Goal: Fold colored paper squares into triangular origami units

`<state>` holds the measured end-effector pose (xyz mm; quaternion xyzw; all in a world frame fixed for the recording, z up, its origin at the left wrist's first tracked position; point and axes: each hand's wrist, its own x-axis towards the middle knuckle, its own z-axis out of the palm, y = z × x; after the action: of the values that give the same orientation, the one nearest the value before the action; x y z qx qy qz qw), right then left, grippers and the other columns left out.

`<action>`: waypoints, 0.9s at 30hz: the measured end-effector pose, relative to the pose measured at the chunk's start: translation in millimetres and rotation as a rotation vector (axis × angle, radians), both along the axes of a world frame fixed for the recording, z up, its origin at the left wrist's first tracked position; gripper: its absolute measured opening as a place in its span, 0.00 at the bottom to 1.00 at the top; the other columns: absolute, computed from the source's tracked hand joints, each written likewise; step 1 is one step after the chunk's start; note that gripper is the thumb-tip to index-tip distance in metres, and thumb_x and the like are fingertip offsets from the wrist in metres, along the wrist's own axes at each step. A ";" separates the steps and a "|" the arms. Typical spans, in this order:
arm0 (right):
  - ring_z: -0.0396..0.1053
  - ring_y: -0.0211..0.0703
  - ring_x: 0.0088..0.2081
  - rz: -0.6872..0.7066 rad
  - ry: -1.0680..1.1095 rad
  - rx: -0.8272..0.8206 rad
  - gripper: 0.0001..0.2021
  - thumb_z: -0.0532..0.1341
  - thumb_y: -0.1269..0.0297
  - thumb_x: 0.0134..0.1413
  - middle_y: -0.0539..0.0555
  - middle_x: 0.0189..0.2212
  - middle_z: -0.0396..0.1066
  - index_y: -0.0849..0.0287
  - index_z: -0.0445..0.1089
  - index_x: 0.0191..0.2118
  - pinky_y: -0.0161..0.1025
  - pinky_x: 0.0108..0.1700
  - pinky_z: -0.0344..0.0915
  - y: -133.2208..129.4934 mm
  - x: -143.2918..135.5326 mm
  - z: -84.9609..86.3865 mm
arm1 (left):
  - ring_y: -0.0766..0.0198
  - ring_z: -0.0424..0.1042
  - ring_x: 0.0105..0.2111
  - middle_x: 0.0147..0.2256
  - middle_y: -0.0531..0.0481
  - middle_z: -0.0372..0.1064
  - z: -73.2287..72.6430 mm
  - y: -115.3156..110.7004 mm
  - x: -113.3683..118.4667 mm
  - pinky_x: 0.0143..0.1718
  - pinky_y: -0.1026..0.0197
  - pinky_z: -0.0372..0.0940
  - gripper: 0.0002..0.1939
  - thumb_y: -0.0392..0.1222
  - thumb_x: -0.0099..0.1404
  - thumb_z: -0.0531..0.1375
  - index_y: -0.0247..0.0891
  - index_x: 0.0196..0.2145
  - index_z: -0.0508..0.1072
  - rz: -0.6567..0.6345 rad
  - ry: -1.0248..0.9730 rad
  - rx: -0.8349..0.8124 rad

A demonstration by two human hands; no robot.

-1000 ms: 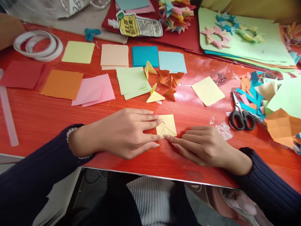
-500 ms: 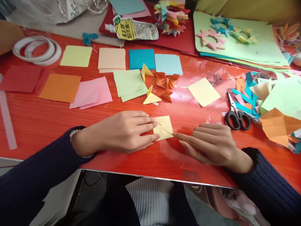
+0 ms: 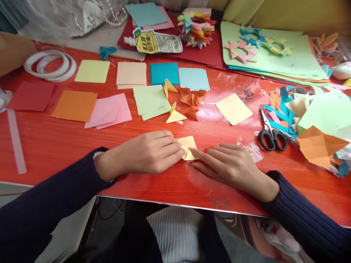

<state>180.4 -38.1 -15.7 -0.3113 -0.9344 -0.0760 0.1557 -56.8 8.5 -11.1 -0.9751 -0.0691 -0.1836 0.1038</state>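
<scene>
A small folded square of pale yellow paper (image 3: 189, 141) lies on the red table between my hands, with crease lines and a flap on its face. My left hand (image 3: 149, 151) is closed over its left edge, fingers together and pressing on it; the fingertips hide that edge. My right hand (image 3: 229, 166) rests palm down on the right, its index fingertip touching the flap near the paper's middle. The right thumb is apart from the index finger, below the paper's corner. Just beyond are folded yellow pieces (image 3: 175, 115) and folded orange pieces (image 3: 187, 96).
Stacks of coloured squares, such as pink paper (image 3: 109, 111) and green paper (image 3: 150, 100), lie beyond my hands. A single yellow square (image 3: 234, 109) is at right, near black-handled scissors (image 3: 271, 138) and paper scraps. Tape rolls (image 3: 51, 65), a glue tube (image 3: 155, 41) and paper rings (image 3: 241, 51) are farther back.
My right hand has moved left, its index fingertip going from the paper's right edge onto the flap. My left fingers have drawn closer together on the left edge. The view has shifted slightly.
</scene>
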 end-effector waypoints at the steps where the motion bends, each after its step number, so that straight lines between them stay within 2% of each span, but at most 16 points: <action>1: 0.59 0.33 0.20 -0.014 0.003 0.019 0.12 0.58 0.63 0.57 0.46 0.18 0.64 0.66 0.70 0.43 0.36 0.23 0.52 -0.3 -1.0 0.3 | 0.61 0.72 0.37 0.37 0.45 0.73 -0.9 -0.3 0.5 0.40 0.58 0.69 0.07 0.32 0.64 0.54 0.32 0.37 0.71 0.020 0.001 -0.042; 6: 0.54 0.33 0.20 -0.082 0.028 0.071 0.15 0.59 0.67 0.56 0.46 0.18 0.61 0.68 0.67 0.48 0.36 0.23 0.50 -2.3 -6.7 0.2 | 0.60 0.70 0.39 0.37 0.45 0.72 -5.5 -1.6 3.2 0.41 0.58 0.67 0.06 0.32 0.64 0.53 0.32 0.36 0.70 0.128 0.012 -0.203; 9: 0.54 0.33 0.19 -0.127 0.032 0.068 0.16 0.59 0.67 0.56 0.46 0.18 0.60 0.69 0.68 0.48 0.36 0.22 0.50 -3.1 -8.2 -3.0 | 0.62 0.70 0.40 0.36 0.46 0.71 -6.2 -2.0 4.5 0.42 0.59 0.67 0.08 0.33 0.66 0.51 0.33 0.34 0.70 0.155 0.004 -0.230; 16: 0.55 0.35 0.20 -0.137 0.035 0.025 0.13 0.56 0.76 0.55 0.49 0.22 0.62 0.65 0.71 0.45 0.35 0.22 0.52 -3.1 -4.9 -10.4 | 0.62 0.68 0.39 0.37 0.47 0.70 -5.7 -5.2 8.6 0.41 0.60 0.66 0.09 0.33 0.67 0.51 0.32 0.39 0.70 0.247 -0.015 -0.285; 21: 0.61 0.35 0.23 -0.232 0.175 -0.173 0.13 0.54 0.67 0.60 0.54 0.31 0.65 0.61 0.71 0.46 0.33 0.20 0.53 -1.2 -8.5 -10.9 | 0.64 0.66 0.39 0.38 0.47 0.68 -4.1 -5.8 12.1 0.43 0.61 0.64 0.10 0.36 0.68 0.50 0.33 0.38 0.71 0.321 -0.080 -0.533; 24: 0.64 0.35 0.26 -0.275 0.307 -0.351 0.12 0.52 0.65 0.61 0.54 0.31 0.65 0.60 0.72 0.41 0.32 0.22 0.57 1.9 -11.1 -9.9 | 0.65 0.65 0.38 0.36 0.49 0.67 -3.6 -5.1 13.9 0.42 0.63 0.63 0.11 0.36 0.68 0.50 0.35 0.37 0.72 0.377 -0.127 -0.719; 27: 0.66 0.36 0.27 -0.332 0.379 -0.500 0.10 0.53 0.65 0.60 0.53 0.29 0.67 0.62 0.70 0.38 0.32 0.26 0.60 5.5 -12.9 -8.0 | 0.65 0.64 0.38 0.35 0.49 0.67 -2.8 -5.1 16.7 0.40 0.63 0.62 0.10 0.35 0.68 0.50 0.35 0.36 0.71 0.422 -0.135 -0.812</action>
<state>167.4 -32.6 -23.8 -0.4961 -0.8153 0.1901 0.2305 -40.1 3.4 -14.0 -0.8872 -0.3392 -0.1794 -0.2562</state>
